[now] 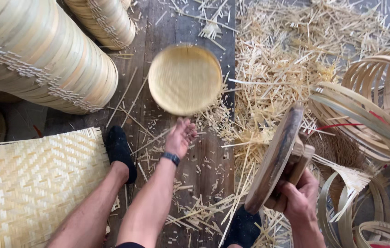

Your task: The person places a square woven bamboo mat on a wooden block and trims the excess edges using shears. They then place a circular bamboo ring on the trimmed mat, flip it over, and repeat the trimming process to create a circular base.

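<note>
Round woven bamboo tray (185, 79) sits blurred just past your left hand (179, 136), near the far edge of the plank floor (204, 156); fingers spread, holding nothing. Your right hand (299, 198) is clamped around a dark wooden disc tool (275, 158) by its block handle. Tray looks woven and rimmed already; loose hoops (365, 115) at right remain bare. Stacked rims (43, 55) crowd far left, woven mat (38, 183) near left, straw scraps (287, 59) right; open planks lie between.

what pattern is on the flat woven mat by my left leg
A pale straw herringbone weave on the woven mat, clearest in the head view.
</note>
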